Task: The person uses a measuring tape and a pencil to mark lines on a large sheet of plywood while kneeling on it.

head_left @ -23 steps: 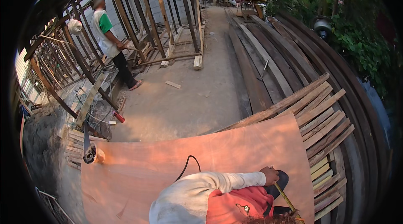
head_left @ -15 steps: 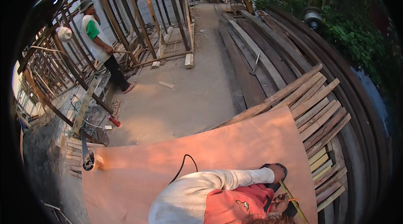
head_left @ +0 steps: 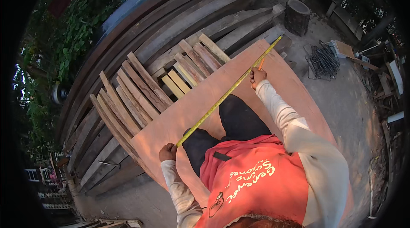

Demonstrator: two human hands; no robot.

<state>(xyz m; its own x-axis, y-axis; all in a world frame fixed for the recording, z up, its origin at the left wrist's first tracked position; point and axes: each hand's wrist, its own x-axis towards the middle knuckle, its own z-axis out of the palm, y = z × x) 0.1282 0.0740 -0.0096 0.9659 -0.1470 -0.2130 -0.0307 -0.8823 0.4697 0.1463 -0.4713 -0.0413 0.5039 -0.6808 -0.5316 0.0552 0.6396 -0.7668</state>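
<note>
A large sheet of reddish-brown plywood (head_left: 166, 127) lies under me, and I kneel on it. A yellow tape measure (head_left: 218, 103) is stretched diagonally across it, running past the sheet's far right corner. My left hand (head_left: 168, 152) is closed on the tape's near left end; its case, if there, is hidden in the fingers. My right hand (head_left: 258, 77) is closed on an orange pencil (head_left: 261, 63), whose end sticks up beside the tape. Whether the right fingers also touch the tape I cannot tell.
Rough wooden slats (head_left: 134, 95) lie under and beyond the sheet's far edge. Long dark beams (head_left: 171, 35) are stacked behind them. A tree stump (head_left: 297, 16) stands at the far right, near a bundle of dark wire (head_left: 322, 61). Scrap boards (head_left: 386, 78) lie at the right.
My view has swung round to the slats and stump. The tape, partly seen before, now shows stretched between my hands. My hands have moved apart; the pencil is still held.
</note>
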